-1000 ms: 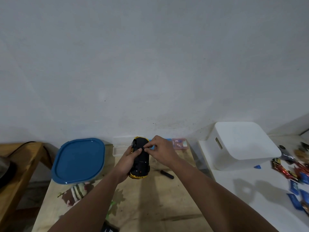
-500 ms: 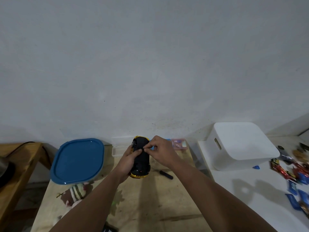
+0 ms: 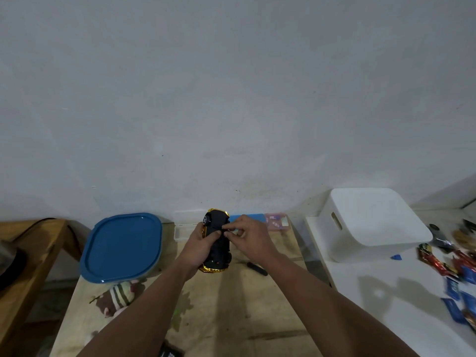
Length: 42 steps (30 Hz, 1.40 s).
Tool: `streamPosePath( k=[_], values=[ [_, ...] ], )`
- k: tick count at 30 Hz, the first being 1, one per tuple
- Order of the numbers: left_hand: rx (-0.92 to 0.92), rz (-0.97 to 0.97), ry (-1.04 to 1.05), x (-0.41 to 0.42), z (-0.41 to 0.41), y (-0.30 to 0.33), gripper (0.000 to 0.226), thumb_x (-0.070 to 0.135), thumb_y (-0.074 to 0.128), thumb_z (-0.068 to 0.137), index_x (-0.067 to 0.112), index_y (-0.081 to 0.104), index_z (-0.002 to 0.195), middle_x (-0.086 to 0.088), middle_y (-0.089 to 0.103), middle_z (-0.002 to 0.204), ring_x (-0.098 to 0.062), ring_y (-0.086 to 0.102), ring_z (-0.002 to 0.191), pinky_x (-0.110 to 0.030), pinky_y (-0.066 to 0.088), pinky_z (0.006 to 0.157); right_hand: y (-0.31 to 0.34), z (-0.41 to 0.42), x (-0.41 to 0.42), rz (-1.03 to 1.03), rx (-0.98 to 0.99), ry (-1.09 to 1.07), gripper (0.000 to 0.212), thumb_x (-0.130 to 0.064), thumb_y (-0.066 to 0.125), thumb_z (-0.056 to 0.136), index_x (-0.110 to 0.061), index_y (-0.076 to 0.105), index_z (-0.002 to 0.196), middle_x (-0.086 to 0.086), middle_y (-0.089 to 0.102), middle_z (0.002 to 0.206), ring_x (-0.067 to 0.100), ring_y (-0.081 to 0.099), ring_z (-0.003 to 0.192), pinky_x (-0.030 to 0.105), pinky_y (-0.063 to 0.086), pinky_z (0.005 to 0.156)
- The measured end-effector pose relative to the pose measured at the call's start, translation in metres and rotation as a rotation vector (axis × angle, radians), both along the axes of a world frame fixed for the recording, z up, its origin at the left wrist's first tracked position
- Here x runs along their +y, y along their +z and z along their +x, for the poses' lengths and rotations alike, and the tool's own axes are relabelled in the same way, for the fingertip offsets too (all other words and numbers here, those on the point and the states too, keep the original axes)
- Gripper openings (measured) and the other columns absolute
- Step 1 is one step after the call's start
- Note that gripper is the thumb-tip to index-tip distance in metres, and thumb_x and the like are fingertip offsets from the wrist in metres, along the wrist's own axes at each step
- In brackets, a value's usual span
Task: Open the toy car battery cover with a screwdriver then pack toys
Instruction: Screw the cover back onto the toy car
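Two hands on the car (image 3: pixel 217 243), underside up, above the bench (image 3: pixel 231 305). Left hand (image 3: pixel 199 247) grips its side; right hand (image 3: pixel 248 238) pinches at the underside. Screwdriver (image 3: pixel 257 268) lies just right.

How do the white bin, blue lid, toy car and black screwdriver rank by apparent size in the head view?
1. White bin and blue lid: look alike, too close to rank.
2. Toy car, partly covered by the hands.
3. Black screwdriver, clearly smallest.
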<state>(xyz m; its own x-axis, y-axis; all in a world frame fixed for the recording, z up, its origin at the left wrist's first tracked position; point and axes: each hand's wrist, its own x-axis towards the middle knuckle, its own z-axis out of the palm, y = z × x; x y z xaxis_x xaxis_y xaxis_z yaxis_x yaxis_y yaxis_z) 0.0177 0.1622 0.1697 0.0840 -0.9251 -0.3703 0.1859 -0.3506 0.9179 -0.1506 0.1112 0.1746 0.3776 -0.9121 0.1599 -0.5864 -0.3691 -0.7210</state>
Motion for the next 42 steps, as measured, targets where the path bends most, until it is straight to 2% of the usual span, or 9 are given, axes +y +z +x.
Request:
streamPosePath(
  k=[6, 14, 18, 22, 26, 30, 34, 39, 42],
  values=[
    [-0.027, 0.015, 0.009, 0.005, 0.002, -0.004, 0.024, 0.011, 0.061, 0.102, 0.024, 0.060, 0.122, -0.009, 0.074, 0.113, -0.024, 0.074, 0.099, -0.032, 0.059, 0.078, -0.007, 0.004, 0.002, -0.003, -0.007, -0.013, 0.027, -0.048, 0.067, 0.079, -0.037, 0.077, 0.102, -0.014, 0.066, 0.089, 0.005, 0.060, 0.070, 0.045, 0.052, 0.078],
    [-0.005, 0.050, -0.009, 0.010, 0.004, -0.014, 0.033, 0.011, 0.064, 0.101, 0.019, 0.055, 0.131, -0.012, 0.072, 0.119, -0.029, 0.072, 0.108, -0.043, 0.060, 0.093, -0.013, -0.002, 0.002, -0.122, 0.269, 0.100, 0.026, -0.044, 0.061, 0.093, -0.039, 0.074, 0.115, -0.014, 0.061, 0.093, 0.002, 0.055, 0.078, 0.035, 0.034, 0.083],
    [-0.014, 0.052, 0.015, 0.008, 0.007, -0.017, 0.031, 0.010, 0.065, 0.101, 0.022, 0.057, 0.128, -0.014, 0.072, 0.121, -0.033, 0.072, 0.108, -0.050, 0.059, 0.095, -0.013, -0.004, 0.004, 0.039, 0.037, 0.072, 0.026, -0.027, 0.063, 0.094, -0.034, 0.074, 0.117, -0.011, 0.064, 0.095, 0.006, 0.061, 0.080, 0.025, 0.051, 0.077],
    [-0.030, 0.078, 0.031, 0.007, 0.012, -0.021, 0.030, 0.011, 0.065, 0.101, 0.024, 0.057, 0.127, -0.013, 0.071, 0.120, -0.035, 0.072, 0.106, -0.053, 0.060, 0.093, -0.022, -0.017, 0.004, 0.171, -0.186, -0.207, 0.021, -0.016, 0.063, 0.096, -0.024, 0.075, 0.110, -0.012, 0.071, 0.105, -0.002, 0.063, 0.091, 0.016, 0.050, 0.081],
    [-0.069, 0.100, 0.044, 0.010, 0.017, -0.038, 0.033, 0.012, 0.065, 0.101, 0.027, 0.056, 0.129, -0.007, 0.072, 0.118, -0.028, 0.074, 0.101, -0.040, 0.062, 0.080, -0.068, -0.045, -0.001, 0.246, 0.135, -0.263, 0.025, -0.019, 0.063, 0.092, -0.023, 0.072, 0.116, -0.004, 0.071, 0.108, 0.007, 0.062, 0.091, 0.024, 0.051, 0.084],
    [-0.103, 0.147, 0.068, 0.014, 0.020, -0.066, 0.035, 0.015, 0.066, 0.102, 0.024, 0.057, 0.135, -0.007, 0.074, 0.119, -0.027, 0.075, 0.099, -0.033, 0.061, 0.073, -0.129, -0.062, 0.001, 0.404, 0.536, -0.116, 0.051, -0.032, 0.060, 0.092, -0.040, 0.049, 0.142, -0.001, 0.053, 0.135, 0.023, 0.053, 0.124, 0.042, 0.048, 0.100],
    [-0.130, 0.181, 0.093, 0.018, 0.023, -0.088, 0.036, 0.015, 0.066, 0.102, 0.023, 0.058, 0.136, -0.008, 0.074, 0.121, -0.025, 0.076, 0.096, -0.035, 0.062, 0.075, -0.170, -0.059, 0.006, 0.336, 0.776, -0.026, 0.054, -0.029, 0.057, 0.091, -0.039, 0.042, 0.142, 0.002, 0.043, 0.134, 0.029, 0.046, 0.123, 0.044, 0.050, 0.091],
    [-0.182, 0.185, 0.106, 0.019, 0.025, -0.099, 0.033, 0.019, 0.066, 0.101, 0.033, 0.057, 0.129, -0.002, 0.073, 0.120, -0.026, 0.075, 0.101, -0.052, 0.060, 0.093, -0.192, -0.046, -0.003, 0.269, 0.741, -0.128, 0.025, -0.021, 0.047, 0.099, -0.026, 0.053, 0.123, 0.003, 0.051, 0.126, 0.029, 0.056, 0.112, 0.039, 0.049, 0.082],
    [-0.188, 0.154, 0.111, 0.021, 0.023, -0.096, 0.034, 0.019, 0.065, 0.103, 0.030, 0.055, 0.133, -0.001, 0.072, 0.120, -0.023, 0.074, 0.101, -0.040, 0.061, 0.082, -0.178, -0.046, -0.004, 0.354, 0.460, -0.263, 0.023, -0.023, 0.053, 0.096, -0.021, 0.060, 0.118, 0.006, 0.056, 0.116, 0.031, 0.062, 0.101, 0.038, 0.051, 0.079]
  ],
)
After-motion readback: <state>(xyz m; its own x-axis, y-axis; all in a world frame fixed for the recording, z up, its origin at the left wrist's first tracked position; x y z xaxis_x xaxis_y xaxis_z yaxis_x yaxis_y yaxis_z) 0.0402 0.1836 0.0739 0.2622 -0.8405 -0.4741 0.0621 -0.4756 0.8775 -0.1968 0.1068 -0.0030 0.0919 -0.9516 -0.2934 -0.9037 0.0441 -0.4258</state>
